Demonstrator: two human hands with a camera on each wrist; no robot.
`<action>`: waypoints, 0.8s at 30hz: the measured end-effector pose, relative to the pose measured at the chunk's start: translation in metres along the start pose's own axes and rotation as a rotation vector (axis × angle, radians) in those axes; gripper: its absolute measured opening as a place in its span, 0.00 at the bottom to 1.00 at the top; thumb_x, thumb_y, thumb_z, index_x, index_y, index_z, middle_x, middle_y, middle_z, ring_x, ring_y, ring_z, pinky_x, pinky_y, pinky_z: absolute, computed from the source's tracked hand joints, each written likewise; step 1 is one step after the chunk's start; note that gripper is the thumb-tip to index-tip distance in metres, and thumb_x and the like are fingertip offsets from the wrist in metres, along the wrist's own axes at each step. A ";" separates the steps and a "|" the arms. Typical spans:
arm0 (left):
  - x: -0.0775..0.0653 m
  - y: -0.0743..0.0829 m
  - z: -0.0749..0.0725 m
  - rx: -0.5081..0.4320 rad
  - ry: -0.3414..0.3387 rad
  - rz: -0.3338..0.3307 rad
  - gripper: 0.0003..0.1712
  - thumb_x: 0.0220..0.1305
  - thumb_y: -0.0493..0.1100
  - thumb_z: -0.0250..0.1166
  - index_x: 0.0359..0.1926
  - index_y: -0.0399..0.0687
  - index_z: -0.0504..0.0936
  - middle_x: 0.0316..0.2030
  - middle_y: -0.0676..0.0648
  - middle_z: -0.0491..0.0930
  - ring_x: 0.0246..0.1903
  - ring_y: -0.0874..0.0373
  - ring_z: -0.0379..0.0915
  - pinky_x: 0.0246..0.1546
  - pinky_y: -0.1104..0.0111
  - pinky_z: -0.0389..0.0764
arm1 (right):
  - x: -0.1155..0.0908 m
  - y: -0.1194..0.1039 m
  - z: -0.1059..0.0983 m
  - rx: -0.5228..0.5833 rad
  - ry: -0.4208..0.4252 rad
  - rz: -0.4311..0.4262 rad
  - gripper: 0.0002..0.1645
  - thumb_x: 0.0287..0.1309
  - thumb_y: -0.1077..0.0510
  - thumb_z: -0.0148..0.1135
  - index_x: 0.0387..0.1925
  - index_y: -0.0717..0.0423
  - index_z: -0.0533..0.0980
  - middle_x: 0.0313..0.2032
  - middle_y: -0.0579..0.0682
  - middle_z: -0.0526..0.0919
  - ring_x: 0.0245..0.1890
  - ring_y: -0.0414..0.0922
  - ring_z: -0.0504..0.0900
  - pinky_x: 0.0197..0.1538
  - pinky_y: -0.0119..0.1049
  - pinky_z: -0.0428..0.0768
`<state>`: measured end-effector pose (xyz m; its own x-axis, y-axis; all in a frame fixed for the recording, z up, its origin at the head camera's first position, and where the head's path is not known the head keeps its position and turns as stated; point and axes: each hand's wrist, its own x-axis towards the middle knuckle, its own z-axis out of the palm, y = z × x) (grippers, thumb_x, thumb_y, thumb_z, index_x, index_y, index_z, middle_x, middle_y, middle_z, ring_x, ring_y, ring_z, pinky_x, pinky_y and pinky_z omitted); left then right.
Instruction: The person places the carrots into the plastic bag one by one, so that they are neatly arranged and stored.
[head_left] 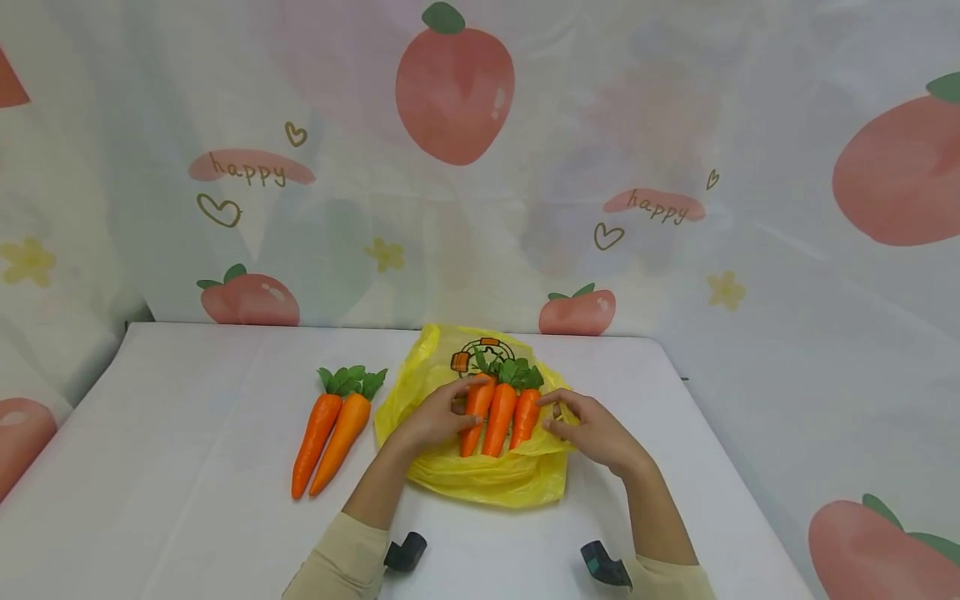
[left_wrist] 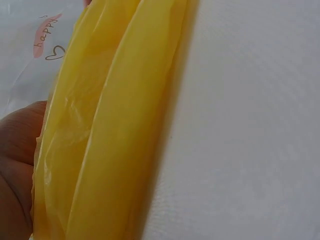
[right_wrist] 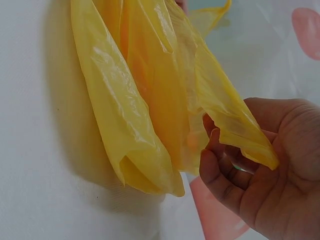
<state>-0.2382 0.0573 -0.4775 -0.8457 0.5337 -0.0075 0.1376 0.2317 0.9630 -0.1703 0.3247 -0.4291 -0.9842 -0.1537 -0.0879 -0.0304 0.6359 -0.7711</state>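
A yellow plastic bag [head_left: 480,487] lies on the table with its mouth toward the far side. Three orange toy-like carrots [head_left: 501,417] with green leaves rest side by side at the bag. My left hand [head_left: 435,412] holds the leftmost of these, index finger near its top and thumb lower down. Beside the rightmost carrot, my right hand [head_left: 596,429] has its fingers loosely bent, the index fingertip touching or very near it. In the right wrist view a bag flap [right_wrist: 230,120] partly covers the right hand [right_wrist: 280,175]. Yellow plastic hides most of the left hand [left_wrist: 20,165] in the left wrist view.
Two more carrots [head_left: 330,442] with leaves lie together on the white table [head_left: 187,458], left of the bag. A fruit-printed cloth [head_left: 465,233] hangs behind and at the sides. Black wrist devices [head_left: 406,552] sit at both sleeves.
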 end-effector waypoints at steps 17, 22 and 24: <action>-0.001 -0.003 0.002 0.031 0.048 -0.022 0.36 0.67 0.34 0.72 0.73 0.57 0.75 0.71 0.37 0.62 0.52 0.44 0.76 0.44 0.60 0.83 | 0.000 0.001 0.002 0.007 -0.004 0.007 0.15 0.71 0.60 0.63 0.56 0.54 0.81 0.41 0.52 0.74 0.56 0.56 0.69 0.50 0.45 0.75; 0.000 -0.004 0.003 0.058 0.056 -0.020 0.35 0.65 0.35 0.73 0.71 0.57 0.76 0.68 0.39 0.66 0.47 0.48 0.75 0.41 0.63 0.81 | 0.001 0.001 0.003 0.006 -0.003 0.002 0.15 0.71 0.59 0.63 0.56 0.54 0.81 0.41 0.52 0.74 0.55 0.56 0.70 0.49 0.44 0.76; 0.000 -0.004 0.003 0.073 0.059 -0.022 0.35 0.65 0.36 0.74 0.71 0.57 0.77 0.65 0.40 0.69 0.45 0.49 0.75 0.40 0.63 0.81 | 0.000 0.001 0.003 0.002 -0.002 0.004 0.15 0.71 0.59 0.63 0.56 0.54 0.81 0.41 0.52 0.75 0.55 0.56 0.70 0.50 0.45 0.76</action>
<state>-0.2373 0.0583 -0.4825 -0.8774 0.4797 -0.0104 0.1543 0.3027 0.9405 -0.1701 0.3235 -0.4317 -0.9840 -0.1523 -0.0923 -0.0259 0.6349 -0.7722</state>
